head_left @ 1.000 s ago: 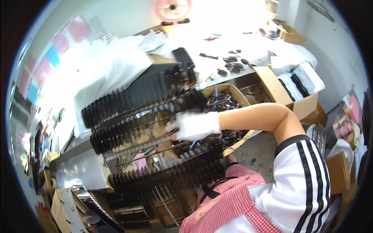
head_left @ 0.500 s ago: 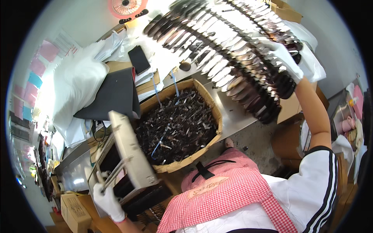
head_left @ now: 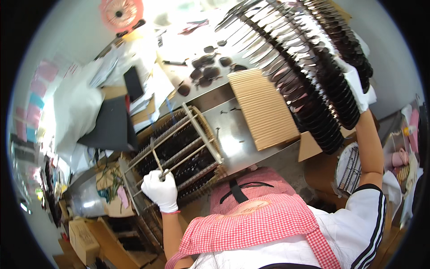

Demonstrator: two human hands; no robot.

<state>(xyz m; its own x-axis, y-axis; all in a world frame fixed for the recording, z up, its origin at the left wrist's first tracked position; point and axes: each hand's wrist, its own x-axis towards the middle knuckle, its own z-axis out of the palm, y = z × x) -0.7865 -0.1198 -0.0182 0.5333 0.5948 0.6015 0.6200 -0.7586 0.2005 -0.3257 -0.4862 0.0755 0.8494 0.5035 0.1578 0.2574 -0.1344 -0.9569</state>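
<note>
My left hand (head_left: pixel 161 190), in a white glove, is closed round a bar of a metal rack frame (head_left: pixel 197 152). That frame has several crossbars and dark toothed rows, and it hangs over the cardboard box of dark scraps, hiding most of it. On the right, my gloved right hand (head_left: pixel 356 87) grips the outer side of a large rack of dark lenses (head_left: pixel 309 85). Its fingertips are partly hidden among the lenses. The lenses stand in several long, close-set rows, tilted up from the tabletop.
Loose dark lenses (head_left: pixel 206 71) lie on the white tabletop. A corrugated cardboard sheet (head_left: pixel 264 110) rests at the metal table's edge. Farther left are a phone (head_left: pixel 133 83), a black folder (head_left: pixel 109 123) and white plastic wrap (head_left: pixel 74 107). A pink fan (head_left: pixel 120 15) stands at the back.
My left hand has brought the rack frame up and to the right, over the box. The lens rack in my right hand has shifted right, uncovering the cardboard sheet and loose lenses.
</note>
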